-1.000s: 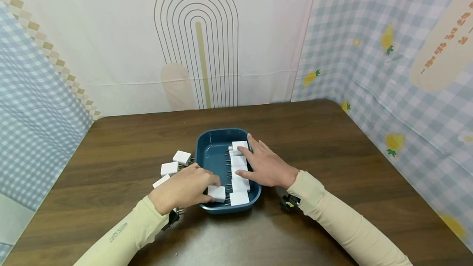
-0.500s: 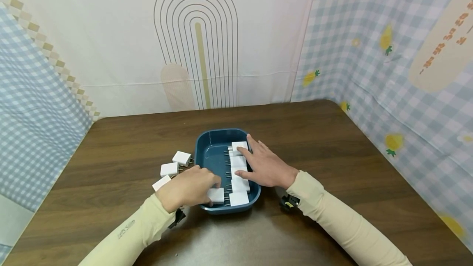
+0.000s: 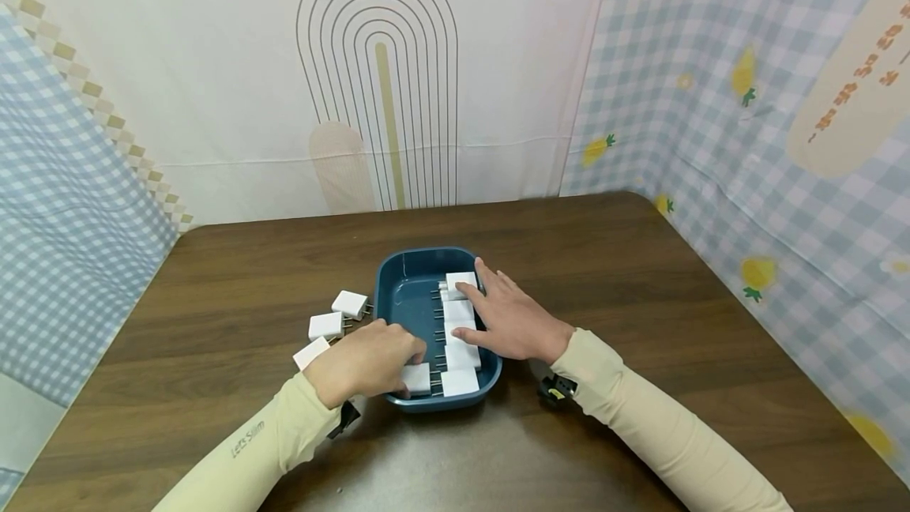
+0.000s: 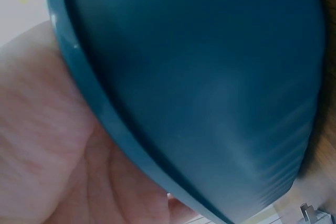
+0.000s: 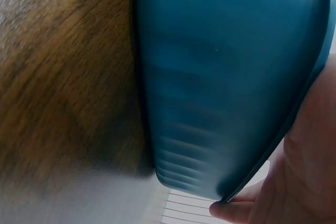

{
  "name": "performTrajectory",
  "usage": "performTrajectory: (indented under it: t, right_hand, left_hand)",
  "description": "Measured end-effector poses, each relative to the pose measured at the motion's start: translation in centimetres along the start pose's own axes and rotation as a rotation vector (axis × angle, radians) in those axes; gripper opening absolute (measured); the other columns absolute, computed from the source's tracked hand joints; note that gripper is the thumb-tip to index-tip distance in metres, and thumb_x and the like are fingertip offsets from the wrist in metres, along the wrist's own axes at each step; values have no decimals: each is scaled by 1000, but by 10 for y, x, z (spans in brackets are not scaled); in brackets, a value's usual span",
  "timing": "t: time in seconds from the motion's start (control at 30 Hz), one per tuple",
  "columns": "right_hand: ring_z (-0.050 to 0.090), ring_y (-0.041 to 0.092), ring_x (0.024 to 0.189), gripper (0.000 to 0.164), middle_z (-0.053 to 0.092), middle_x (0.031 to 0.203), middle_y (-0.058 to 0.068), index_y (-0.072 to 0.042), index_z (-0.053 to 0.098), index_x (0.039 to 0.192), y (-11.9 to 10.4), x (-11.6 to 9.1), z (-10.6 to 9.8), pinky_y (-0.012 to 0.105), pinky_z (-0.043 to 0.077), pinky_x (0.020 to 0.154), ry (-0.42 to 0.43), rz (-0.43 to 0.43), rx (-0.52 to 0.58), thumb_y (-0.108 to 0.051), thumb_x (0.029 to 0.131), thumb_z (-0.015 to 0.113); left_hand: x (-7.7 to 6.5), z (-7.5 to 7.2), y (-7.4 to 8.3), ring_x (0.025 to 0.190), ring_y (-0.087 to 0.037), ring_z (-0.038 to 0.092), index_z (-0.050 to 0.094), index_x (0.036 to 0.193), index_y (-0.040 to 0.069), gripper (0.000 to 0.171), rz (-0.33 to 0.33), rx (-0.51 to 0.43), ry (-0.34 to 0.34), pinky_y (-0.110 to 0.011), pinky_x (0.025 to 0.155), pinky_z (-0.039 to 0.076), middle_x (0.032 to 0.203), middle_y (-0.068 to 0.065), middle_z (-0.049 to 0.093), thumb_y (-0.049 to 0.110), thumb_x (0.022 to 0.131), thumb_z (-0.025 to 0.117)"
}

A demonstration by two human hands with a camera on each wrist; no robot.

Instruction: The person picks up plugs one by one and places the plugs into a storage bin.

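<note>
A blue plastic tray (image 3: 419, 299) holds a row of white plug adapters (image 3: 462, 356) along its right side, their metal prongs facing left. My left hand (image 3: 366, 362) reaches over the tray's left rim and grips a white plug adapter (image 3: 416, 379) in the front left corner, its prongs pointing right towards the row. Fingers spread, my right hand (image 3: 512, 321) lies across the right rim with its fingertips on the row. Both wrist views mostly show the tray's outer wall (image 4: 210, 87), with part of the left palm (image 4: 42, 140) and right palm (image 5: 307, 156) beside the rim.
Left of the tray, several more white plug adapters (image 3: 326, 326) lie on the brown wooden table (image 3: 235, 299). Patterned cloths (image 3: 512, 77) hang behind the table and at both sides.
The left hand has shifted slightly, bringing its adapter a little left and forward within the tray. The loose adapter nearest the left wrist shows more fully. My right hand stays in place.
</note>
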State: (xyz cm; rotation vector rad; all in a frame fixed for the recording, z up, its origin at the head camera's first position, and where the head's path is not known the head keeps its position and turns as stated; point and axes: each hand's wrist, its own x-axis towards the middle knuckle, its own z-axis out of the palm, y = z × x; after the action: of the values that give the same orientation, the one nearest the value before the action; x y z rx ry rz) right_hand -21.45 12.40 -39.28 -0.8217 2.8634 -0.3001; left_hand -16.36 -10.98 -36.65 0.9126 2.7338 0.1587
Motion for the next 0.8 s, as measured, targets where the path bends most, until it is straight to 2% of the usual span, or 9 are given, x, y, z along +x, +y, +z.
performTrajectory:
  t: [0.2, 0.5, 0.6, 0.7, 0.8]
  right_hand:
    - [16, 37, 158, 80, 3, 170, 21, -15, 33, 159, 0, 0, 0, 51, 13, 130, -2, 1, 4, -61, 98, 55]
    - [15, 36, 158, 80, 2, 171, 20, -16, 32, 160, 1, 1, 1, 51, 13, 130, -7, 7, -3, -61, 98, 54]
    - [15, 36, 158, 80, 1, 171, 20, -16, 32, 160, 1, 1, 1, 51, 13, 130, -6, 4, -3, -61, 98, 54]
    - [15, 36, 158, 80, 2, 171, 20, -15, 32, 160, 1, 1, 1, 51, 13, 130, -6, 3, -5, -61, 98, 53]
    - [15, 36, 158, 80, 2, 170, 21, -15, 32, 160, 1, 1, 0, 51, 13, 130, -5, -1, -9, -61, 98, 53]
  left_hand:
    - [-3, 0, 0, 57, -9, 54, 75, 91, 15, 22, 10, -28, 11, -22, 56, 48, 78, 2, 71, 25, 78, 89]
    - [-7, 1, -3, 52, -4, 49, 78, 88, 13, 16, 112, 15, 91, -20, 53, 45, 75, 3, 72, 27, 83, 84]
    - [-8, 0, -4, 52, -3, 47, 78, 87, 12, 17, 130, 10, 88, -19, 52, 43, 72, 5, 70, 29, 85, 82]
    - [-9, -3, -4, 55, -3, 51, 79, 93, 12, 20, 135, 3, 68, -19, 54, 46, 77, 4, 72, 31, 88, 80]
    - [-10, -9, -5, 70, -7, 66, 79, 106, 11, 26, 130, 14, 51, -25, 69, 58, 94, 0, 78, 33, 91, 76]
